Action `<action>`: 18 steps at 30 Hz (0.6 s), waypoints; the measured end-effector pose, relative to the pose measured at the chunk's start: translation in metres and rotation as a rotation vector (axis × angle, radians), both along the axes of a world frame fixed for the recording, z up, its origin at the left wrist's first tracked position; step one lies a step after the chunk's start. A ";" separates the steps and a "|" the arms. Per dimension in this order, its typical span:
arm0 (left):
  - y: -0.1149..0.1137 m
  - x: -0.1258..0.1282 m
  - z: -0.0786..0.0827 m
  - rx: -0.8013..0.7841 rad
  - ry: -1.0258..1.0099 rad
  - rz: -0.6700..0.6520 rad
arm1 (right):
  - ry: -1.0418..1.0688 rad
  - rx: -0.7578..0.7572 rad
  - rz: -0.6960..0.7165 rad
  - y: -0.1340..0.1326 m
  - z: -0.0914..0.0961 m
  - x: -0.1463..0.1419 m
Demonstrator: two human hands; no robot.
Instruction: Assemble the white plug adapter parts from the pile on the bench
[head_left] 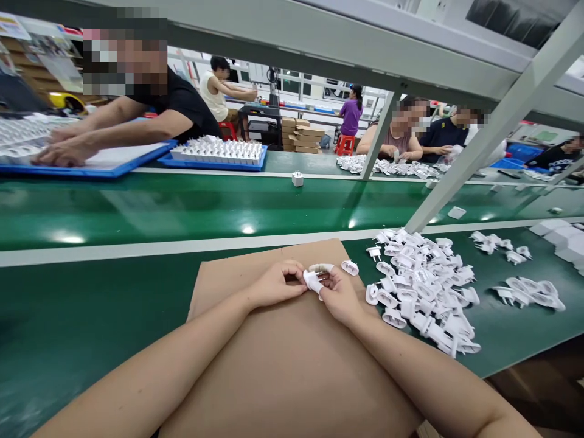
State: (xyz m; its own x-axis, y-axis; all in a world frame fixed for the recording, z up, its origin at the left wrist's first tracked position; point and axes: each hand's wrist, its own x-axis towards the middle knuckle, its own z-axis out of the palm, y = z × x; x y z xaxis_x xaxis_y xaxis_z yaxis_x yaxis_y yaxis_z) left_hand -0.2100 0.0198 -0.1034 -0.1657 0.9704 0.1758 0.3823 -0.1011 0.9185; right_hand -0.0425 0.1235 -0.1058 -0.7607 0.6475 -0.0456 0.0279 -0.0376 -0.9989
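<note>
Between my two hands, over a brown cardboard sheet (283, 359), is a white two-pin plug piece (312, 280). My left hand (279, 282) pinches its left side between thumb and fingertips. From the other side, my right hand (336, 291), with white covers on the thumb and a finger, closes around the pin end. The fingers hide part of the piece. Just right of my right hand, a single white plug piece (350, 267) lies by the cardboard's edge. A large heap of similar white plug pieces (420, 286) spreads on the green table farther right.
Smaller groups of white pieces (531, 293) lie right of the heap. A slanted metal post (479, 131) rises behind it. Beyond runs a green conveyor belt (182, 204); a white cube adapter (297, 178) stands at its far edge. Across it, a co-worker's hands (68, 146) reach into a blue tray (114, 170).
</note>
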 end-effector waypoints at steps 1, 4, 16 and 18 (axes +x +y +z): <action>0.000 0.000 0.000 0.003 0.003 0.001 | -0.001 0.001 -0.001 0.000 0.000 0.000; 0.000 0.000 0.001 0.000 0.018 -0.005 | 0.001 -0.001 -0.001 0.001 -0.001 -0.001; 0.000 0.000 -0.001 0.000 0.006 -0.012 | 0.018 0.023 0.012 0.002 -0.005 0.000; -0.001 0.001 0.001 -0.008 0.003 -0.013 | 0.011 0.040 0.010 0.002 -0.006 0.000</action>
